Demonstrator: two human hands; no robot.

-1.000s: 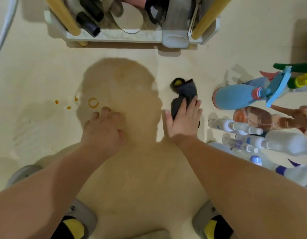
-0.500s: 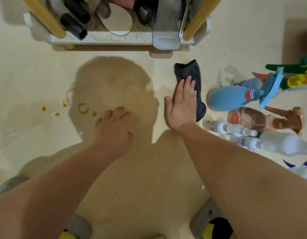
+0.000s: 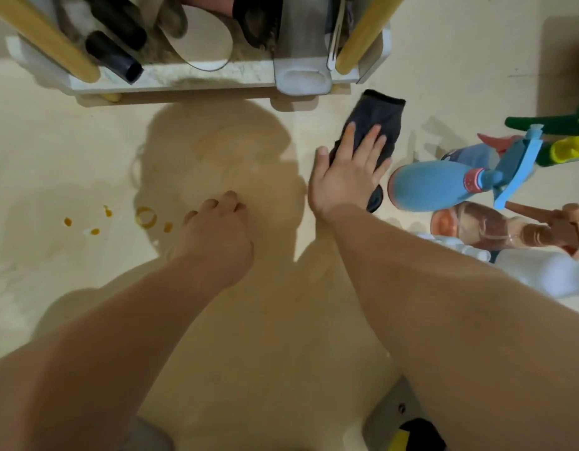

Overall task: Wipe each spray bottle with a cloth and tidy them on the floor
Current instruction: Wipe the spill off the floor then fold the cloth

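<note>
A dark grey cloth (image 3: 377, 120) lies spread on the beige floor (image 3: 444, 60). My right hand (image 3: 345, 170) presses flat on its near half with straight fingers. My left hand (image 3: 216, 232) rests on the floor to the left, fingers curled under, holding nothing. To the right lie several spray bottles on their sides: a blue bottle (image 3: 434, 187) with a light blue trigger, an amber bottle (image 3: 496, 227) below it, a white bottle (image 3: 542, 271) partly behind my right forearm, and green and yellow ones (image 3: 565, 138) at the edge.
A white rack (image 3: 200, 76) with wooden legs, shoes and black tubes stands along the top. Orange stains and a ring mark (image 3: 146, 218) dot the floor left of my left hand. My shadow darkens the middle floor. My feet (image 3: 415, 434) show at the bottom.
My right hand has pushed the cloth away from me toward the rack, and the cloth has flattened out. My left hand has shifted slightly right on the floor.
</note>
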